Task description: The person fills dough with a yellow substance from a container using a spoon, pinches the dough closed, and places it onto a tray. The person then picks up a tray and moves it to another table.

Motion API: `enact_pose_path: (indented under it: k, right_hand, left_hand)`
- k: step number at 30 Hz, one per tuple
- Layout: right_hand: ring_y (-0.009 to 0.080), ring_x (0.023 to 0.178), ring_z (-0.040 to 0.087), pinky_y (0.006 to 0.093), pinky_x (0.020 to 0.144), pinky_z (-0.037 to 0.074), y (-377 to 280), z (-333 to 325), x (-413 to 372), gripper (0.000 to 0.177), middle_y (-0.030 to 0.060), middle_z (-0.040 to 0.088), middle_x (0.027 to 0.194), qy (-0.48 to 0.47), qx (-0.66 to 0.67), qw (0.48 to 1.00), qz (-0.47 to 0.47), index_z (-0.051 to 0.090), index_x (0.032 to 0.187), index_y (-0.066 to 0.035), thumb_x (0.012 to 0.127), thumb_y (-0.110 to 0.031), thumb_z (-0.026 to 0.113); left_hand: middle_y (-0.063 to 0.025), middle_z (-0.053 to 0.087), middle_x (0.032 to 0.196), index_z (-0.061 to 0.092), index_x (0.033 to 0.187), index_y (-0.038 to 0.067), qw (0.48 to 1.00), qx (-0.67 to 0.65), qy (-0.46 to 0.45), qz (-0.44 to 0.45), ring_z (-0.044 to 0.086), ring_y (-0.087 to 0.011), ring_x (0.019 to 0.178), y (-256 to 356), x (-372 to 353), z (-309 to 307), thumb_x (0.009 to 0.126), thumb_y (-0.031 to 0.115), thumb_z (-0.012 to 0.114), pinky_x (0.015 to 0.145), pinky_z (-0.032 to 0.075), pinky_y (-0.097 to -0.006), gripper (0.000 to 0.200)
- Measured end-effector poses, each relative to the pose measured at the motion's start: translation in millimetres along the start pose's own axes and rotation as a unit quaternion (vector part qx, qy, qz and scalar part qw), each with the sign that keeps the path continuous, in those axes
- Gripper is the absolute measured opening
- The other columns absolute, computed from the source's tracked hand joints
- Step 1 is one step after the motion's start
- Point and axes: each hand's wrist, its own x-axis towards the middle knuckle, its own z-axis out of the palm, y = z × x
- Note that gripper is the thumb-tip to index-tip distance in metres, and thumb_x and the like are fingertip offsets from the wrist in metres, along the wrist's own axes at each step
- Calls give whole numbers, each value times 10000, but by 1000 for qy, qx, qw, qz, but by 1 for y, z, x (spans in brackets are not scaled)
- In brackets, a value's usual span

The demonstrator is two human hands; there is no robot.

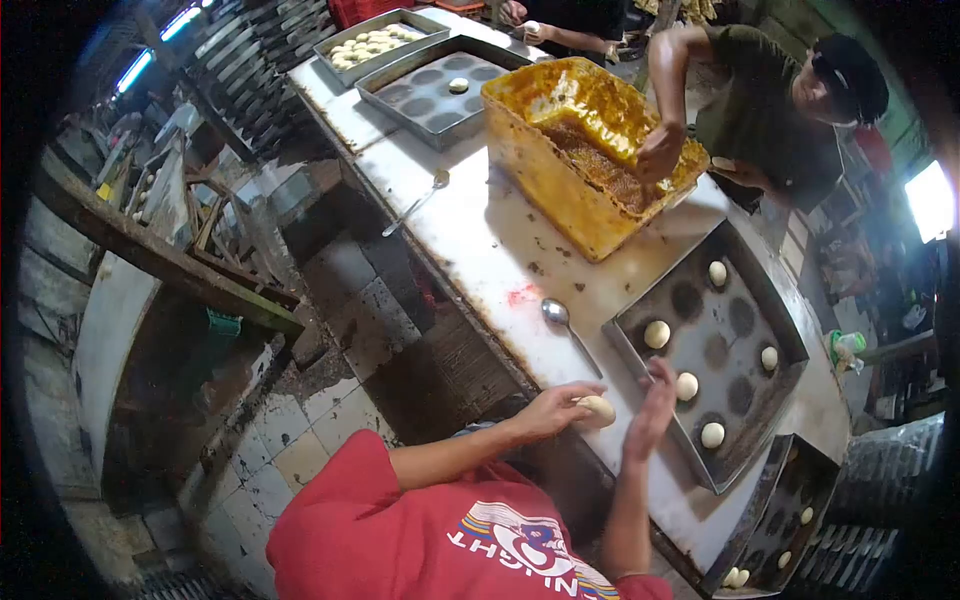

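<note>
My left hand [557, 410] is closed around a pale dough ball [597, 411] above the table's near edge. Facing it, my right hand [651, 411] is raised with its fingers stretched out and holds nothing. Just beyond the right hand lies a dark metal baking tray [652, 377] with several dough balls spaced apart, one of them a dough ball [686, 386] close to my fingers. A metal spoon [556, 312] rests on the table left of this tray, its handle pointing toward my hands.
A yellow tub [545, 190] of brown, crumbly filling stands mid-table, a co-worker's hand [660, 152] inside it. Farther back are two trays, one full of dough balls [365, 47]. Another spoon [415, 205] lies near the left edge. A second tray [770, 535] sits at lower right.
</note>
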Motion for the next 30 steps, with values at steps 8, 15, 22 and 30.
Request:
enact_pose_path:
  k: [8, 15, 22, 30]
  right_hand:
    - [287, 1226, 365, 393, 1024, 278, 8, 32, -69, 619, 187, 379, 1322, -89, 355, 888, 278, 273, 1333, -17, 925, -482, 301]
    - [253, 974, 553, 385, 889, 405, 17, 72, -21, 416, 151, 599, 1016, -132, 385, 880, 245, 557, 1017, 38, 925, -326, 380]
    - [318, 864, 531, 395, 773, 440, 33, 126, 16, 152, 141, 585, 883, 88, -507, 855, -61, 601, 907, -4, 775, -80, 585]
    - [285, 691, 567, 343, 613, 454, -131, 129, 151, 84, 122, 590, 810, 187, -458, 862, -110, 595, 854, 12, 805, -12, 531]
  left_hand:
    - [17, 571, 724, 577, 804, -7, 942, 176, -274, -81, 500, -62, 712, 14, -21, 0, 716, 84, 705, 637, 420, -243, 180]
    - [-76, 594, 1022, 524, 1119, -25, 893, -263, -294, -219, 577, -199, 943, -6, -7, -65, 767, 369, 666, 859, 435, -341, 547]
    - [-68, 598, 979, 504, 1119, -30, 932, -258, -189, -172, 587, -156, 879, 60, 48, -153, 832, 164, 578, 825, 479, -273, 354]
    - [-88, 604, 910, 550, 1020, -34, 936, -172, -83, -296, 595, -187, 830, 110, 122, -245, 928, 340, 424, 779, 474, -308, 405]
